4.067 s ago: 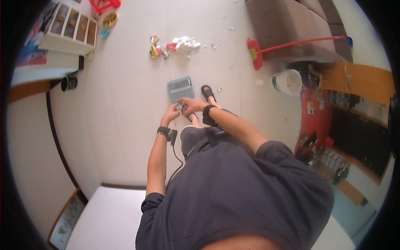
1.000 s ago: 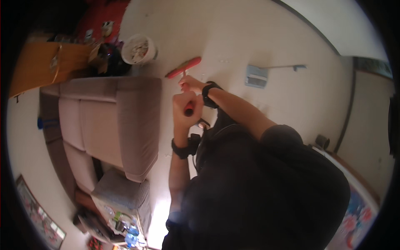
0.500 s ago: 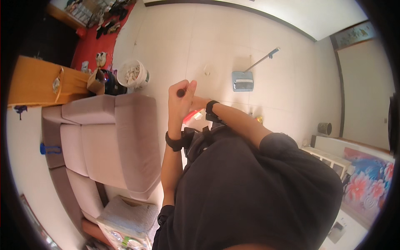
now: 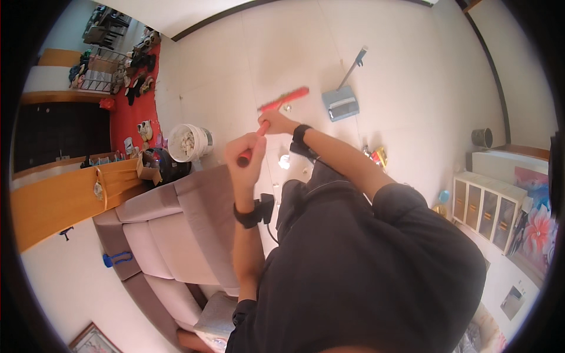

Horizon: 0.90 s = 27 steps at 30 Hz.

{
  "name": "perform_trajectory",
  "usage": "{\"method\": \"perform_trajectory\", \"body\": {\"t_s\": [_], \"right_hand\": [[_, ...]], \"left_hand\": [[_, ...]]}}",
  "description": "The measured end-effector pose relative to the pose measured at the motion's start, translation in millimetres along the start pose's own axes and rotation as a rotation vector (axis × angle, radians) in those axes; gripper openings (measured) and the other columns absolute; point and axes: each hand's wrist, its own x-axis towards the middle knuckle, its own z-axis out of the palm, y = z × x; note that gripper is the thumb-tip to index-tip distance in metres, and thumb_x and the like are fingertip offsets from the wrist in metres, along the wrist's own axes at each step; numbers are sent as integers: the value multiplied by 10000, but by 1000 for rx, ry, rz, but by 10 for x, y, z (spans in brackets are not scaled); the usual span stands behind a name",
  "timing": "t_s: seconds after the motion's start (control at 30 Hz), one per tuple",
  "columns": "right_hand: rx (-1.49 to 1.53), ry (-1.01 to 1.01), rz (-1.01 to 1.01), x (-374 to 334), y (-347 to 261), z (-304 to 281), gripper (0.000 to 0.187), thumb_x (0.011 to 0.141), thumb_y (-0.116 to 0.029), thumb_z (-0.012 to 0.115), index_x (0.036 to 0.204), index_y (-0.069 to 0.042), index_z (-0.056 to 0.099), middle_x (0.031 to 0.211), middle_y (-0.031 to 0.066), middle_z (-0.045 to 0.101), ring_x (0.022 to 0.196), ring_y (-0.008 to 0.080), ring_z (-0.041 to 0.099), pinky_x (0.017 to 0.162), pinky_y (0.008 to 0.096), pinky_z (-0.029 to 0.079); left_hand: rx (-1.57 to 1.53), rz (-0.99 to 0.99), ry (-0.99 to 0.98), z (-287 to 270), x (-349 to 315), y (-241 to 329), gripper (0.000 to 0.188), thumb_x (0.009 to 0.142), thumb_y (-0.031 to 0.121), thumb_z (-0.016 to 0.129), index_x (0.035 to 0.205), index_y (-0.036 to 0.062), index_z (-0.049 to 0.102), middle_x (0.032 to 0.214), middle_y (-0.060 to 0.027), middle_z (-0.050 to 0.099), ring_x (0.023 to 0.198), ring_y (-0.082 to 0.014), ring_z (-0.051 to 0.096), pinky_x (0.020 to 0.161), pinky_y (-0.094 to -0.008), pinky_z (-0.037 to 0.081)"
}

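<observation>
Since half a second ago we have swung the red broom (image 4: 272, 115) out in front of us, and its brush head now lies on the pale floor (image 4: 247, 53) beyond our fingertips, where before we held the handle up close to our chest. Our left hand (image 4: 248, 154) is wrapped tight around the near end of the handle, fingers closed together on it. Our right hand (image 4: 279, 122) grips the handle further along, nearer the brush, its fingers also clamped round it.

Just past the brush head, further out than our right fingers, a grey dustpan (image 4: 341, 103) with a long handle rests on the floor, apart from the broom. To the left of our left fingers stands a white bucket (image 4: 188, 142), close to the corner of the beige sofa (image 4: 176, 235) that runs below that hand. Small bits of litter (image 4: 285, 160) lie on the floor under our right wrist.
</observation>
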Motion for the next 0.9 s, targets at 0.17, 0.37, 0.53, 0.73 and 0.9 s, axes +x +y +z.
{"method": "perform_trajectory", "body": {"t_s": [0.17, 0.37, 0.53, 0.73, 0.9], "right_hand": [[-47, 111, -51, -517, 839, -213, 158, 620, -145, 685, 651, -88, 541, 688, 126, 577, 674, 349, 555, 609, 417, 443], [135, 186, 16, -1020, 803, -126, 243, 636, 9, 692, 754, -58, 491, 703, 78, 505, 653, 242, 489, 628, 327, 433], [242, 143, 170, -1179, 706, -53, 232, 643, 27, 676, 753, -65, 494, 706, 74, 497, 668, 228, 481, 633, 322, 427], [312, 42, 236, -1207, 583, 289, 210, 586, -77, 692, 670, -77, 500, 670, 94, 528, 646, 313, 526, 619, 391, 442], [9, -80, -72, -1605, 927, 476, 245, 634, -110, 713, 710, -89, 481, 709, 70, 522, 679, 272, 510, 649, 370, 442]], "left_hand": [[43, 96, -186, 605, -300, -575, 209, 758, -63, 611, 640, 8, 455, 586, -95, 454, 510, -221, 453, 486, -323, 323], [114, 66, -285, 902, -606, -577, 242, 712, -4, 620, 619, 30, 400, 560, -121, 389, 531, -309, 422, 500, -393, 330], [100, 64, -302, 906, -758, -556, 275, 700, 6, 624, 584, 47, 378, 536, -107, 381, 511, -290, 422, 484, -383, 319], [142, 15, -294, 652, -960, -518, 250, 708, 34, 611, 584, 37, 393, 552, -129, 410, 515, -307, 437, 492, -380, 324], [96, 32, -169, 785, -1296, -529, 223, 705, 53, 605, 570, 49, 429, 529, -119, 434, 477, -303, 451, 472, -365, 325]]}}
